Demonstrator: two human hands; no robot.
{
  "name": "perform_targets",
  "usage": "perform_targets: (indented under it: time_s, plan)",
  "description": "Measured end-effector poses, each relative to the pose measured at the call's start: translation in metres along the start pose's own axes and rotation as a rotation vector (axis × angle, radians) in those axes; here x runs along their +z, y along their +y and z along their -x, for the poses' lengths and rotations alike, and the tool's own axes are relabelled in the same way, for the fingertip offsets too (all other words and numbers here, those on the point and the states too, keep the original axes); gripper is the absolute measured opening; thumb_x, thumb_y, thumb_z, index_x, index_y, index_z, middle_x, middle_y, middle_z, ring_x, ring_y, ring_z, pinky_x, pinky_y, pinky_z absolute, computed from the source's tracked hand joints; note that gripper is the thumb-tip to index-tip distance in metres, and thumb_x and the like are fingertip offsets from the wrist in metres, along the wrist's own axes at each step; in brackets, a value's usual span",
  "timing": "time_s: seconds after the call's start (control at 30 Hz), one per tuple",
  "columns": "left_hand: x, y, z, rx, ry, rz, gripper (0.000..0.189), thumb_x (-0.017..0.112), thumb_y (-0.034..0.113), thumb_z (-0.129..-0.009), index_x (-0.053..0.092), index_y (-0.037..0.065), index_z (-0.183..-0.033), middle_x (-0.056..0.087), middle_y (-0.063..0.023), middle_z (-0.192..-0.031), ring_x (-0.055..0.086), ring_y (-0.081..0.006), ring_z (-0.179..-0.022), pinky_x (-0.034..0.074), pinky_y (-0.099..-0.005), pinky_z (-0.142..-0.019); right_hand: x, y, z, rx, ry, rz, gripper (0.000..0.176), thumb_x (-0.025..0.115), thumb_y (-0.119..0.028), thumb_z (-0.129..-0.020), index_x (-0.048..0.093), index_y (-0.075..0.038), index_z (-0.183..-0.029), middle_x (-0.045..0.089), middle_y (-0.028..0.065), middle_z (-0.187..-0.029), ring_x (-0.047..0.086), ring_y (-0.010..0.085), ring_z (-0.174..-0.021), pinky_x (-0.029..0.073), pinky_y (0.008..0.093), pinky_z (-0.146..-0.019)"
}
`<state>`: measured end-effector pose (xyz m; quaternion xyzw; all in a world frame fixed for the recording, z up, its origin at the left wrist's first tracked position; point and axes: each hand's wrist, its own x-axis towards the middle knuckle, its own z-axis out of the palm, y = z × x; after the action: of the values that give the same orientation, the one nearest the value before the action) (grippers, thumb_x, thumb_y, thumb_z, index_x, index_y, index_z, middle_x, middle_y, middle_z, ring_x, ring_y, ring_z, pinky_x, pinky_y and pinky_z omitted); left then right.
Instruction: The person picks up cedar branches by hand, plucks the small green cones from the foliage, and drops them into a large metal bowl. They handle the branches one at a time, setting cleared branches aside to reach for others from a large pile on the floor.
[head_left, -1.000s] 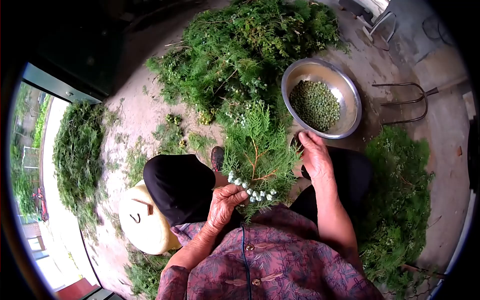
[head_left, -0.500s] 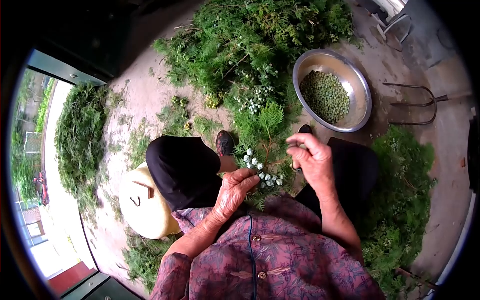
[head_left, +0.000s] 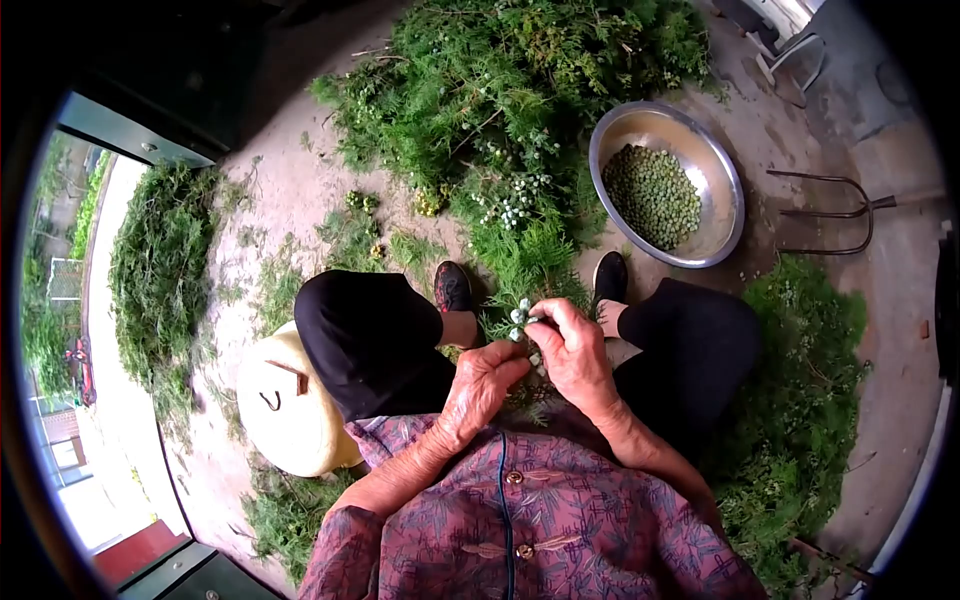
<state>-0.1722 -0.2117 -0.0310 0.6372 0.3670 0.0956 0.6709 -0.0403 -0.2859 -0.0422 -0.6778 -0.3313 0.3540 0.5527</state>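
Between my knees, my left hand (head_left: 477, 385) pinches the stem of an evergreen sprig that carries pale blue-green seed cones (head_left: 520, 313). My right hand (head_left: 578, 360) meets it there, thumb and fingers closed on a cone of that cluster; the fingers partly hide it. More pale cones show just below the right fingertips. Feathery green foliage of the sprig spreads beyond the hands. To the far right, a steel basin (head_left: 715, 180) holds a heap of picked green cones (head_left: 652, 200).
A large pile of evergreen branches (head_left: 500, 90) lies ahead, with more cut branches at left (head_left: 160, 270) and right (head_left: 800, 370). A pronged fork (head_left: 865, 205) rests beside the basin. A cream-coloured rounded object (head_left: 290, 420) stands by my left leg.
My right hand has come down and left, from apart in the air to the cone cluster beside my left hand. My left hand has shifted slightly right, still gripping the sprig.
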Motion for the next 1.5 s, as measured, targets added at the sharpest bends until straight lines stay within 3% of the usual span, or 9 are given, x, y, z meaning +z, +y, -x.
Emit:
perform_targets:
  time_s: [0.07,0.23,0.5,0.67,0.8,0.9,1.17,1.37,1.5]
  plan:
    - [0.0,0.001,0.002,-0.056,0.0,0.039,0.012,0.058,0.011,-0.08,0.06,-0.001,-0.082,0.053,-0.0044,-0.058,0.048,-0.0109,-0.054,0.039,-0.0249,-0.051,-0.008,0.0,-0.005,0.301,0.07,-0.56,0.01,0.054,-0.011,-0.086,0.054,-0.003,-0.091,0.052,0.0017,-0.07,0.046,0.0039,-0.047,0.033,0.0172,-0.037]
    - [-0.001,-0.006,0.005,-0.094,-0.028,-0.008,0.013,0.059,0.012,-0.079,0.058,-0.002,-0.079,0.05,-0.0045,-0.055,0.048,-0.0119,-0.051,0.039,-0.0266,-0.049,-0.041,0.005,-0.02,0.245,-0.012,-1.01,0.015,0.057,-0.019,-0.086,0.053,-0.005,-0.092,0.055,0.0057,-0.082,0.054,0.0158,-0.063,0.04,0.025,-0.048]
    - [-0.005,0.0,0.0,0.112,-0.088,-0.332,0.016,0.058,0.015,-0.075,0.059,-0.001,-0.077,0.055,-0.0164,-0.061,0.056,-0.0309,-0.058,0.044,-0.0353,-0.055,-0.036,0.01,-0.012,0.268,-0.126,-0.686,0.008,0.058,-0.01,-0.085,0.057,-0.004,-0.091,0.057,0.0031,-0.075,0.054,0.0109,-0.061,0.039,0.0222,-0.045]
    - [-0.004,0.003,0.0,0.035,-0.126,-0.338,0.016,0.058,0.017,-0.074,0.06,0.001,-0.078,0.056,-0.0167,-0.062,0.057,-0.033,-0.061,0.045,-0.0367,-0.057,-0.031,0.007,-0.015,0.433,-0.041,-1.256,0.017,0.061,-0.013,-0.083,0.058,-0.001,-0.094,0.057,0.0047,-0.076,0.052,0.0096,-0.06,0.038,0.0198,-0.046]
    - [-0.004,0.005,0.001,0.058,-0.14,-0.392,0.016,0.059,0.017,-0.073,0.061,0.002,-0.078,0.057,-0.0175,-0.064,0.058,-0.0338,-0.064,0.045,-0.038,-0.058,-0.031,0.007,-0.012,0.228,-0.211,-0.576,0.02,0.067,-0.009,-0.077,0.062,-0.002,-0.094,0.054,0.0038,-0.082,0.053,0.0153,-0.067,0.043,0.0256,-0.055]
    - [-0.006,0.005,0.0,0.103,-0.144,-0.42,0.016,0.059,0.017,-0.073,0.061,0.002,-0.078,0.058,-0.0178,-0.065,0.058,-0.0342,-0.065,0.045,-0.0388,-0.058,-0.028,0.011,-0.017,-0.347,-0.259,0.071,0.026,0.069,-0.005,-0.071,0.064,-0.006,-0.096,0.052,0.0029,-0.083,0.052,0.015,-0.073,0.044,0.0261,-0.062]
    - [-0.005,-0.001,-0.002,0.128,-0.164,-0.456,0.015,0.058,0.017,-0.073,0.06,0.002,-0.076,0.058,-0.0177,-0.065,0.058,-0.0345,-0.064,0.045,-0.0394,-0.058,-0.019,0.012,-0.014,-0.318,-0.198,0.235,0.024,0.069,0.0,-0.068,0.062,-0.005,-0.091,0.052,0.0046,-0.078,0.053,0.0153,-0.068,0.044,0.0267,-0.059]
    - [-0.01,0.015,-0.003,0.009,-0.108,-0.269,0.017,0.057,0.016,-0.074,0.061,0.0,-0.081,0.056,-0.0159,-0.061,0.058,-0.0282,-0.058,0.044,-0.0335,-0.056,-0.022,0.018,-0.011,0.347,-0.065,-0.667,0.008,0.058,-0.006,-0.083,0.059,0.0,-0.088,0.05,-0.0001,-0.068,0.043,0.0058,-0.046,0.034,0.0194,-0.041]
    - [-0.011,0.009,-0.002,-0.009,-0.094,-0.281,0.018,0.058,0.016,-0.075,0.061,-0.001,-0.082,0.057,-0.0155,-0.062,0.058,-0.0267,-0.058,0.045,-0.0328,-0.056,-0.043,0.022,-0.022,0.292,0.105,-0.968,0.009,0.055,-0.008,-0.086,0.057,-0.001,-0.09,0.052,0.0016,-0.071,0.051,0.0115,-0.058,0.038,0.0234,-0.045]
